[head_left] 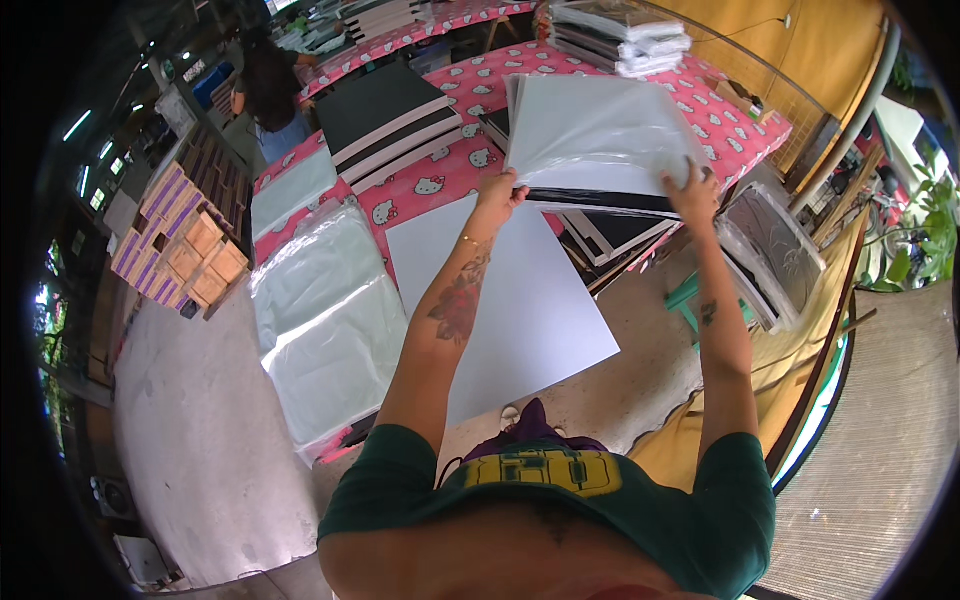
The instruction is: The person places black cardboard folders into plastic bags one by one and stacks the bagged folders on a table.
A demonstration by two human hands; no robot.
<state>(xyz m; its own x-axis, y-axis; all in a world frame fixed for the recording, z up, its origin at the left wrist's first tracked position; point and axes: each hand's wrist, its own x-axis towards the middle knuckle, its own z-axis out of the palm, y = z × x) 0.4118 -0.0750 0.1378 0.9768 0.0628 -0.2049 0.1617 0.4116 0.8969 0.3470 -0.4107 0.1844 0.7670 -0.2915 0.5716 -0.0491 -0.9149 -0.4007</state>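
Note:
A flat panel in clear plastic wrap [605,120] lies on the far side of the pink table, its near edge dark. My left hand [498,194] is closed on its near left corner, thumb and fingers pinching the plastic. At the near right corner, my right hand [692,193] grips the wrap, with its thumb and fingers bent over the edge. Under my left forearm lies a large plain white sheet [540,310], partly past the table's near edge. Black boards with pale edges [615,235] show beneath the wrapped panel.
Stacked black panels [385,115] and a pile of clear plastic sleeves [325,320] occupy the left of the pink patterned table [430,185]. More wrapped panels [620,35] stand at the back, others [765,250] lean at right beside a green stool [685,297]. A person [268,90] stands far left.

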